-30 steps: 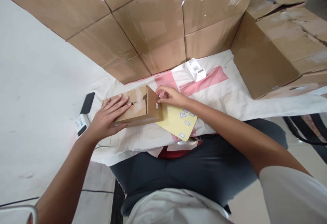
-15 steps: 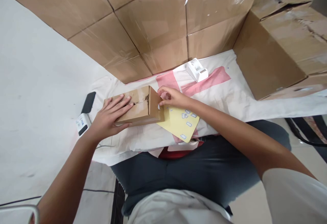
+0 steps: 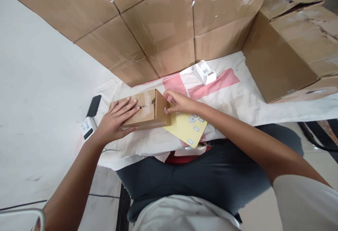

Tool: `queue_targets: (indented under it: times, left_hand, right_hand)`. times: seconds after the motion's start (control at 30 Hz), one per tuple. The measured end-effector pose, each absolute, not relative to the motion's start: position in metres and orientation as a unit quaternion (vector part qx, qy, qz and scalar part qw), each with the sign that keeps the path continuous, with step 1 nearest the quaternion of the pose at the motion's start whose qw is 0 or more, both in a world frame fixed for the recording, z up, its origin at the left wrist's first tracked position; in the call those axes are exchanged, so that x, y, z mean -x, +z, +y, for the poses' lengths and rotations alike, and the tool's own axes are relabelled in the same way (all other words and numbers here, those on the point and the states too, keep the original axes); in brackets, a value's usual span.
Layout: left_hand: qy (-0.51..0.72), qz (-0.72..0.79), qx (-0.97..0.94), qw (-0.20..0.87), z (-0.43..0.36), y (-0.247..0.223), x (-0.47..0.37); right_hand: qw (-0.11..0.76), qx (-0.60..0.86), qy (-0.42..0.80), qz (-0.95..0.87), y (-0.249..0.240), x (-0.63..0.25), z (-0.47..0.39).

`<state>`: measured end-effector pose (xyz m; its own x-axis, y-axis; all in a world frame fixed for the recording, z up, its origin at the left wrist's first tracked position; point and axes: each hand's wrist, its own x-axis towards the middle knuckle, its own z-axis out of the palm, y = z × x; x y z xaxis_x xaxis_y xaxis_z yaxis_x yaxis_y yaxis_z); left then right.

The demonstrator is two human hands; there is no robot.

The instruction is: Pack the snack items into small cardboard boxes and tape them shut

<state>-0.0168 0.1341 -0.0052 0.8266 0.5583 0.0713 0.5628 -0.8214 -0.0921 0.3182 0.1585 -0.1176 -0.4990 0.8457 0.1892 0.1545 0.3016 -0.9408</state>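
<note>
A small brown cardboard box [image 3: 144,113] lies on the cloth in front of me, its top seam torn near the right end. My left hand [image 3: 116,118] rests on the box's top with fingers spread, the thumb along the near side. At the box's right end is my right hand [image 3: 176,102], fingers curved and apart, with nothing visible between them. Its thumb tip is by a small white label [image 3: 165,110] on that end face. A yellow sheet [image 3: 186,129] with several small blue-edged stickers lies partly under my right hand and against the box.
Stacked cardboard boxes [image 3: 158,23] form a wall behind the work area. A white tape dispenser [image 3: 205,73] stands before them. At the right is a larger carton [image 3: 280,62]. A black phone-like object [image 3: 94,106] and a white device [image 3: 88,127] lie at the left by the wall.
The view has shifted slightly, moving everything a little to the right. Both hands keep nearly the same places on the box; the right fingers have moved only slightly.
</note>
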Motion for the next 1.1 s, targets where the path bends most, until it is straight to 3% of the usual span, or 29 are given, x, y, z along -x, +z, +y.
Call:
queue_targets:
  times: [0.23,0.53,0.8,0.9,1.0,1.1]
  left_hand:
    - [-0.022,-0.287,0.956,0.059,0.134,-0.004,0.016]
    - [-0.005,-0.286,0.955,0.075,0.136,-0.006,0.020]
    - [-0.023,-0.264,0.961,0.080,0.144,-0.016,0.026]
    - [-0.047,-0.258,0.963,0.067,0.149,-0.016,0.030]
    - [-0.078,-0.270,0.957,0.067,0.143,-0.016,0.033]
    - [-0.215,-0.303,0.911,0.177,0.117,-0.029,0.025]
  right_hand:
    - [0.371,0.319,0.526,-0.696,-0.120,-0.318,0.159]
    - [0.389,0.302,0.492,-0.718,-0.125,-0.318,0.169]
    - [0.347,0.284,0.466,-0.763,-0.110,-0.313,0.146]
    - [0.332,0.359,0.421,-0.764,-0.102,-0.293,0.121]
    - [0.365,0.424,0.388,-0.732,-0.092,-0.279,0.103]
    - [0.456,0.439,0.360,-0.686,-0.068,-0.288,0.090]
